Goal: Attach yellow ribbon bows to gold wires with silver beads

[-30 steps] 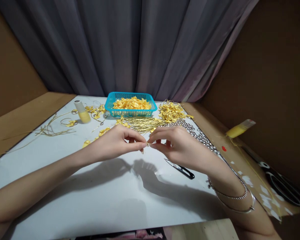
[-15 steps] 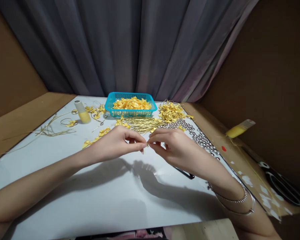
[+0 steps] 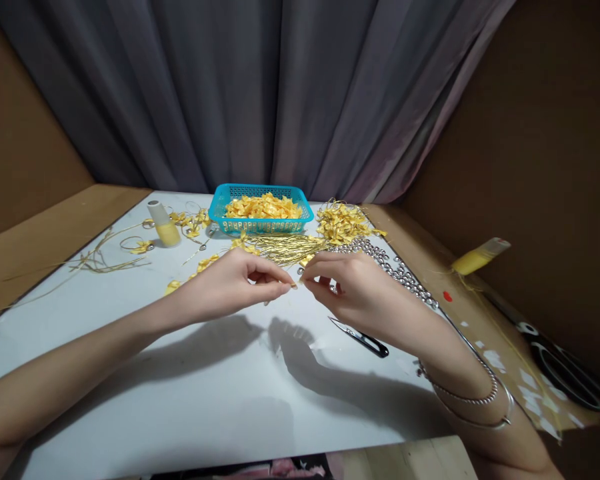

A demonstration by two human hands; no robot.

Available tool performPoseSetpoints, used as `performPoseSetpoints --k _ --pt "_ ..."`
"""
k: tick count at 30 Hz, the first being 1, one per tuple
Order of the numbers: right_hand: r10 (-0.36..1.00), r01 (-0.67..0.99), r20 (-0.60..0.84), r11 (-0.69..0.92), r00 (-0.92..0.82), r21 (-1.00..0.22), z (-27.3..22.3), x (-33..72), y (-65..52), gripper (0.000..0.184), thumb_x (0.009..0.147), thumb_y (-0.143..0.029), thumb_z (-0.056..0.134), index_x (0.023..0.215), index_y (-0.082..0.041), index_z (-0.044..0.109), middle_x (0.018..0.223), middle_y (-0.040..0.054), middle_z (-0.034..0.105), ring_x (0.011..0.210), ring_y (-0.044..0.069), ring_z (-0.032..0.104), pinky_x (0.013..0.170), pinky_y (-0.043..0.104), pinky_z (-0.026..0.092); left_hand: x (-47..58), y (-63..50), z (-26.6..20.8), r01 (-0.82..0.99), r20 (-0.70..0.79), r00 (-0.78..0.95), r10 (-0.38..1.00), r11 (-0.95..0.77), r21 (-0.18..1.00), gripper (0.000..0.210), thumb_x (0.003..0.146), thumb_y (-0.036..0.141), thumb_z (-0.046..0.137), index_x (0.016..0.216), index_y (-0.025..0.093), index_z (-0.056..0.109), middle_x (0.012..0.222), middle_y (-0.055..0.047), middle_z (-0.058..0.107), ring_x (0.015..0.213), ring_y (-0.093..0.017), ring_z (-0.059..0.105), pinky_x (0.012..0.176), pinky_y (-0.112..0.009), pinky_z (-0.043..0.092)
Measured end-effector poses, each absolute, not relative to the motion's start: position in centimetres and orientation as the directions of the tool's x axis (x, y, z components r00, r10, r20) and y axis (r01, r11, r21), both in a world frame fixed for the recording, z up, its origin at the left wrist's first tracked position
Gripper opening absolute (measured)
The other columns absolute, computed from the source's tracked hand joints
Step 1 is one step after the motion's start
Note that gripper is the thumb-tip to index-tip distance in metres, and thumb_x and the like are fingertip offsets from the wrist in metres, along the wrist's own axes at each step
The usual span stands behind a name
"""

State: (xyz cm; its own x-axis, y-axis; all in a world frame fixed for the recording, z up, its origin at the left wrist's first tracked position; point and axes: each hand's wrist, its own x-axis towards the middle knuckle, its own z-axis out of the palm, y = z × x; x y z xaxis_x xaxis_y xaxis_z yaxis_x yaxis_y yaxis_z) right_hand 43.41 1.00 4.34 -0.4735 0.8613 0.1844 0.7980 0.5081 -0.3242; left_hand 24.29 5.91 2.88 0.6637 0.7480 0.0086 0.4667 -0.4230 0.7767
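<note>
My left hand (image 3: 237, 283) and my right hand (image 3: 363, 290) are held up over the white tabletop (image 3: 205, 400), fingertips almost meeting. Thumb and forefinger pinch on each side. A tiny yellowish or gold bit shows at the left fingertips, too small to name; what the right fingers hold is mostly hidden. Just beyond the hands lies a bundle of gold wires (image 3: 287, 249). Silver beads (image 3: 407, 280) are scattered past my right hand. Below that hand rests a craft knife (image 3: 365, 340) with a black handle. Yellow ribbon pieces (image 3: 173, 287) lie behind my left forearm.
A blue basket (image 3: 261, 225) of yellow ribbon flowers stands at the back. Right of it is a pile of wired yellow flowers (image 3: 343, 223). A glue bottle (image 3: 164, 225) stands left; another yellow bottle (image 3: 481, 256) and black scissors (image 3: 560, 367) are at the right.
My fingertips have drawn slightly apart, the right hand moving a little to the right. More of the craft knife, including its blade, now shows.
</note>
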Motion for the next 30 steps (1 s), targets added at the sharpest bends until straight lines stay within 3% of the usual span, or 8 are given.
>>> performPoseSetpoints --k 13,30 --pt "0.868 0.801 0.155 0.496 -0.472 -0.335 4.46 43.49 0.89 0.02 0.082 -0.008 0.048 0.077 -0.015 0.066 0.073 0.0051 0.061 0.065 0.014 0.053 0.061 0.026 0.036 24.26 5.72 3.21 0.469 -0.048 0.671 0.74 -0.374 0.8 0.026 0.081 0.031 0.054 0.098 0.02 0.071 0.048 0.006 0.031 0.044 -0.007 0.025 0.039 -0.018 0.018" --pt "0.861 0.812 0.136 0.507 -0.489 -0.288 4.49 43.64 0.8 0.021 0.082 -0.006 0.045 0.077 -0.014 0.064 0.076 0.0043 0.06 0.065 0.013 0.052 0.06 0.026 0.037 24.08 5.79 3.14 0.483 -0.153 0.667 0.729 -0.267 0.834 0.034 0.081 0.029 0.05 0.109 0.018 0.067 0.047 0.006 0.03 0.042 -0.008 0.025 0.038 -0.019 0.019"
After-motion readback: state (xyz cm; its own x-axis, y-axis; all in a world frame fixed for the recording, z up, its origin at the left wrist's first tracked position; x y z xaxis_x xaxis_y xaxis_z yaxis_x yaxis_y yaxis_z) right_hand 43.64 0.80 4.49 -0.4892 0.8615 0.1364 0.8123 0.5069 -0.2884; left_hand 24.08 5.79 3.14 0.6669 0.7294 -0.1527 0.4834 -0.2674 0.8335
